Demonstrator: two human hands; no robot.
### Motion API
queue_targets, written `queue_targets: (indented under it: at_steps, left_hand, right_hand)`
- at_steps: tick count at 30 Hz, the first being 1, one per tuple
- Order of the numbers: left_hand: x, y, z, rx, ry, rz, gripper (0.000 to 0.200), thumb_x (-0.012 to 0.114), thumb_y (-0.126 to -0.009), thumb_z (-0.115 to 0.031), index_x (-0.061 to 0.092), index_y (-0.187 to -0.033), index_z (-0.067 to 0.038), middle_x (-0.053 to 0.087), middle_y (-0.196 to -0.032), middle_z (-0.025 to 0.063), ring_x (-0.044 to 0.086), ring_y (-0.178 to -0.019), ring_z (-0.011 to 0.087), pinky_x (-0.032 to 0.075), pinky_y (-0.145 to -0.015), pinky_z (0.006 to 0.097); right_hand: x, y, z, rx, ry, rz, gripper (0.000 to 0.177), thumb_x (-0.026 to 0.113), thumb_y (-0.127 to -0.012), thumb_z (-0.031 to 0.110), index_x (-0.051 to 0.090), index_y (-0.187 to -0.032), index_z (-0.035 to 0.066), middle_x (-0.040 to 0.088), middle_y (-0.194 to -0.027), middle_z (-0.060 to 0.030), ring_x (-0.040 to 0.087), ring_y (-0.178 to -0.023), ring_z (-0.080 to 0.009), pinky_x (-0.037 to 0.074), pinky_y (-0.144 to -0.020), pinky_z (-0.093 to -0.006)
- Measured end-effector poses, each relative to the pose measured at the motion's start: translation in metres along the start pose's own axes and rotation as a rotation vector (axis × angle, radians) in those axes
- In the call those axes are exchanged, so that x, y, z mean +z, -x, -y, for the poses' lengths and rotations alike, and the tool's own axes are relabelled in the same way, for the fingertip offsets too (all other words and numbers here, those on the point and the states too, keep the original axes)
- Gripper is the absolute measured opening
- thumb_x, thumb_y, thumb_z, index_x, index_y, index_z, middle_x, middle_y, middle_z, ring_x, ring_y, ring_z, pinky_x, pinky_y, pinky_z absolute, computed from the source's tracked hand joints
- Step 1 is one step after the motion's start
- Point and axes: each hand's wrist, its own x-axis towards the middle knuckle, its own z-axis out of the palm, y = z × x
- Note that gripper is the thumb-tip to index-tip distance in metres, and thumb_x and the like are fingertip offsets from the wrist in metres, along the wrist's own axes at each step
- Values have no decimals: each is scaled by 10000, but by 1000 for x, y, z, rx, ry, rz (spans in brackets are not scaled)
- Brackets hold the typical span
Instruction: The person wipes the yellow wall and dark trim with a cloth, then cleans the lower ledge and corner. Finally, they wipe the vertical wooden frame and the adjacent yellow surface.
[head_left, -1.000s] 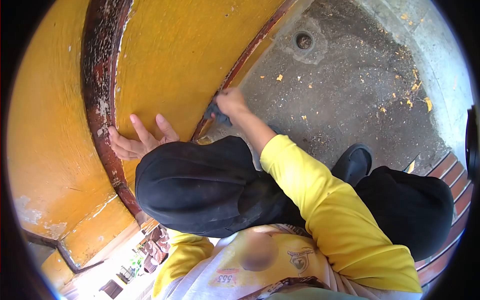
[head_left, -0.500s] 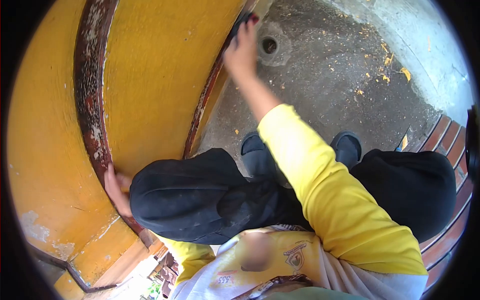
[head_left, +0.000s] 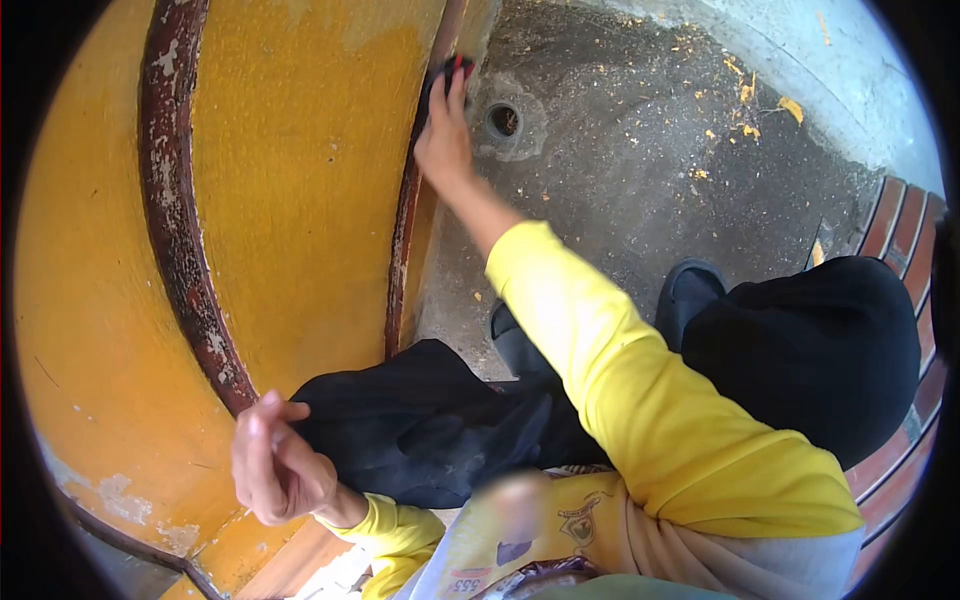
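My right hand [head_left: 446, 142] reaches far forward, its fingers closed over a small black-and-red object [head_left: 455, 68] whose exact kind I cannot make out. That object presses against the worn brown edge strip [head_left: 400, 265] of a yellow-painted panel [head_left: 300, 190]. My left hand [head_left: 282, 468] is raised near my left knee, palm partly up, fingers loosely curled and apart with nothing in them. It is close to the lower end of a second brown strip [head_left: 170, 190], whose paint is chipped down to pale patches.
A round drain hole [head_left: 503, 121] lies in the grey concrete floor [head_left: 590, 190], right of my right hand. Yellow flakes [head_left: 750, 95] are scattered there. A slatted reddish-brown bench [head_left: 885, 220] is at the right, and a pale wall [head_left: 860, 90] stands behind.
My left hand has lifted away from the left brown strip and turned palm upward. My right hand stays on the edge strip with the black-and-red object, as the view shifts slightly.
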Motion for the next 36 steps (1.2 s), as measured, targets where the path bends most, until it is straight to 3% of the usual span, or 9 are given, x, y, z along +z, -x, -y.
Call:
queue_targets:
  at_steps: [5,8,11,12,18,19,21,29,36]
  left_hand:
    - [9,0,7,-103,118,-10,399,472,-791,216,688,-1087,58,704,-862,217,580,-540,197,478,-498,258]
    - [15,-6,8,-114,147,15,416,469,-770,219,690,-1083,58,704,-854,211,578,-540,191,476,-501,257]
    - [25,-14,9,-88,158,50,438,460,-744,220,694,-1076,56,703,-835,201,578,-545,183,474,-507,254]
    - [25,-15,8,-83,157,61,445,457,-736,221,695,-1074,56,702,-827,198,577,-547,181,474,-509,252]
    - [11,0,9,-169,119,73,461,448,-711,220,700,-1060,54,697,-806,189,569,-546,170,463,-503,245]
    - [9,2,10,-178,117,74,462,447,-709,219,700,-1058,54,697,-805,188,565,-544,167,461,-500,243]
    - [6,6,11,-202,123,79,460,447,-707,218,700,-1054,55,697,-804,187,558,-538,163,456,-496,241]
    - [23,-14,0,-165,198,91,410,484,-719,208,711,-1019,43,699,-799,185,554,-529,150,439,-491,229]
    - [19,-8,2,-195,140,113,403,498,-723,209,718,-1009,28,699,-793,172,556,-529,138,437,-488,221]
  right_hand:
    - [5,25,5,-21,-21,-14,667,438,-860,-96,163,-1464,-157,87,-1551,-384,198,-1421,-530,300,-1170,-449]
    - [13,110,21,18,-57,173,731,403,-819,-142,53,-1457,-201,-94,-1540,-411,-88,-1453,-527,13,-1219,-506]
    - [12,112,19,121,-110,313,724,391,-819,-152,54,-1458,-202,-93,-1541,-410,-77,-1456,-525,20,-1220,-503]
    - [21,98,6,-36,-67,71,739,447,-768,-154,164,-1449,-186,45,-1532,-425,34,-1445,-567,74,-1200,-579]
    - [-8,-93,-18,12,4,-75,577,434,-925,5,240,-1445,-154,177,-1518,-409,268,-1394,-531,308,-1155,-468]
    - [-13,-103,-18,101,-105,-9,657,466,-857,-63,191,-1441,-180,125,-1519,-424,169,-1428,-542,218,-1201,-483]
    - [-6,-87,-18,58,10,-65,610,449,-927,20,196,-1457,-147,186,-1509,-412,325,-1357,-535,355,-1126,-463]
    - [28,135,22,207,-50,268,736,438,-801,-126,112,-1458,-186,-3,-1524,-438,44,-1435,-570,147,-1214,-483]
    - [-9,0,3,-3,25,130,696,442,-797,-143,244,-1464,-125,52,-1540,-407,114,-1443,-539,215,-1210,-444]
